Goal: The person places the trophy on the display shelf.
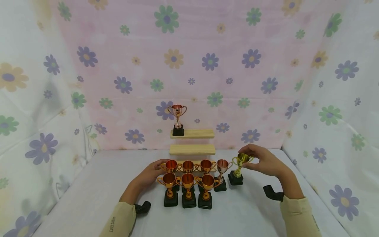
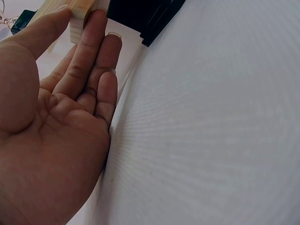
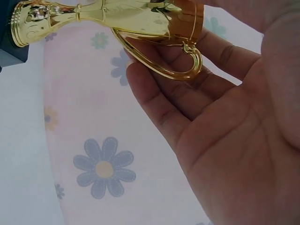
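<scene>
My right hand holds a gold trophy by its cup, thumb on the near side and fingers behind. The right wrist view shows the shiny gold cup with a handle loop against the fingers. My left hand is at the left end of the low wooden step, its fingers nearly straight. Thumb and fingertips touch the board's end in the left wrist view. Beside the gold trophy stands a rose-gold trophy. Two rows of orange-gold trophies stand upright left of it, the back row partly hidden.
A stepped wooden shelf stands at the back, one rose-gold trophy on the left of its top step. Front trophies partly cover its lowest step. White cloth covers the table; flowered cloth hangs behind and at both sides.
</scene>
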The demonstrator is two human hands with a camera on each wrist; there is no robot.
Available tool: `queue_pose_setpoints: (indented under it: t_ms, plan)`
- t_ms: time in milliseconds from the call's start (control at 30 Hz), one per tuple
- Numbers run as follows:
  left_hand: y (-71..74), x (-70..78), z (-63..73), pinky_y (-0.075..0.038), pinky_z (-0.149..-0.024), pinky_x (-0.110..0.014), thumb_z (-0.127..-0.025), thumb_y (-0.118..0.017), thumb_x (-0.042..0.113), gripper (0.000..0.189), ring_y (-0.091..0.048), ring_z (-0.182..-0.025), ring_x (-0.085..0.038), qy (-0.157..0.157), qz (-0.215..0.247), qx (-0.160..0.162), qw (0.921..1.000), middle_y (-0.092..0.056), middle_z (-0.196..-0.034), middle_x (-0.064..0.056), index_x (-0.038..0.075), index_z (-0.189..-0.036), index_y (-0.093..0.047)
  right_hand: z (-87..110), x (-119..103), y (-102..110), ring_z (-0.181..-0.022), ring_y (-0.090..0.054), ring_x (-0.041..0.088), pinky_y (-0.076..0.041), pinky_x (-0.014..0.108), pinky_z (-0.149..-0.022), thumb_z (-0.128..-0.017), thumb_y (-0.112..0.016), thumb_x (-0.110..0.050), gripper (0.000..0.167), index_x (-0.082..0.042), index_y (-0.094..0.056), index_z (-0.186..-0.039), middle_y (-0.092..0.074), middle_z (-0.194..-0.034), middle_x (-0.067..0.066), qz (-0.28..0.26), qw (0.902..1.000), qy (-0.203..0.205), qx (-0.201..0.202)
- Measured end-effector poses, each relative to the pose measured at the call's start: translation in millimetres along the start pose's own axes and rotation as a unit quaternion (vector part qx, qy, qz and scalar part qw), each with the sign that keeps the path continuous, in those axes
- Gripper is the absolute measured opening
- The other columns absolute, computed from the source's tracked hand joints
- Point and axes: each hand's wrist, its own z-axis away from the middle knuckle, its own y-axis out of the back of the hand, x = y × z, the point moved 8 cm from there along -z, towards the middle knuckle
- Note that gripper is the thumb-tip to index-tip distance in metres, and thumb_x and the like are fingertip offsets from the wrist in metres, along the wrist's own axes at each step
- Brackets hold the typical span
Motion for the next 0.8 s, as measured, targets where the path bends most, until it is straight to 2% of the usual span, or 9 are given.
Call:
queue_pose_setpoints:
  t_ms: [167,367,467,800]
  plan:
    - [1.1,-1.7,-1.4,-0.026,-0.122,-0.067,-0.106,-0.067,0.033,0.050,-0.056,-0.139,-0.034,-0.005,-0.003,0.000,1.0000,-0.069,-0.139,-0.007,0.014,-0.151,-0.057,0.6,-1.8,5.9,-0.116,-0.069,0.022,-0.054,0.040,-0.106,-0.095,-0.082,-0.017,0.043,-0.010,-0.065,-0.134,-0.069,-0.125,0.001,0.010,0.9996,0.008,0.026]
    - [3.0,-4.0,-2.1,-0.021,-0.123,-0.070,-0.107,-0.065,0.031,0.048,-0.055,-0.140,-0.035,0.002,-0.003,0.002,1.0000,-0.072,-0.135,-0.006,0.012,-0.151,-0.057,0.2,-6.1,10.8,-0.116,-0.068,0.023,-0.049,0.019,-0.104,-0.096,-0.080,-0.012,0.043,-0.012,-0.064,-0.136,-0.069,-0.126,0.002,0.009,0.9970,0.041,0.065]
    - [3.0,-4.9,-1.8,-0.019,-0.124,-0.070,-0.108,-0.063,0.029,0.046,-0.056,-0.139,-0.035,0.008,0.002,0.003,1.0000,-0.072,-0.136,-0.006,0.012,-0.151,-0.056,-0.9,-8.8,11.8,-0.115,-0.068,0.024,-0.045,0.012,-0.103,-0.096,-0.079,-0.009,0.042,-0.010,-0.064,-0.136,-0.069,-0.126,0.004,0.005,0.9947,0.055,0.087]
    - [2.7,-4.9,-1.8,-0.021,-0.122,-0.071,-0.108,-0.062,0.029,0.048,-0.058,-0.137,-0.034,0.005,0.001,0.001,1.0000,-0.072,-0.135,-0.006,0.011,-0.152,-0.055,-3.7,-11.8,19.7,-0.107,-0.063,0.014,-0.044,0.008,-0.099,-0.096,-0.077,-0.003,0.045,-0.007,-0.065,-0.140,-0.067,-0.125,0.006,0.016,0.9864,0.060,0.152]
